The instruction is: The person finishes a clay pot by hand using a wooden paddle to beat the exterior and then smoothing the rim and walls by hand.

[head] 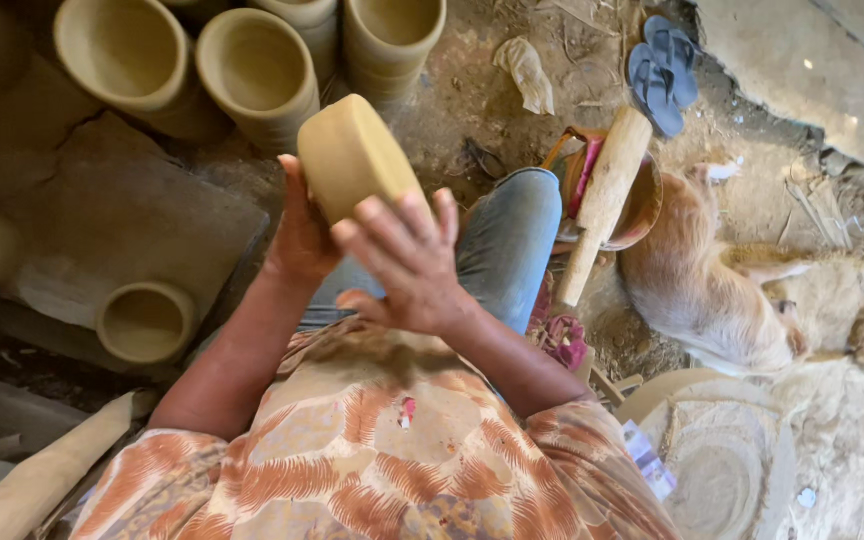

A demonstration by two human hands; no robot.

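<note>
1. Clay cylinder (352,155), tan and unfired, is held up above the person's knee, flat end toward the pots.
2. Left hand (302,235) cups it from below, fingers wrapped round its side; right hand (407,260) lies against its near face, fingers spread, not clenched.
3. Open clay pots (252,70) crowd the floor just behind.
4. Wooden mallet (602,205) leans on a bowl (647,200); blue sandals (664,72) and a resting dog (712,290) lie to the right.

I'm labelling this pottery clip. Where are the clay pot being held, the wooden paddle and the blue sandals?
clay pot (352,150), head view, on its rounded side wall.
wooden paddle (604,195), head view, on the broad upper part.
blue sandals (662,75), head view, on the sole of the nearer sandal.
</note>
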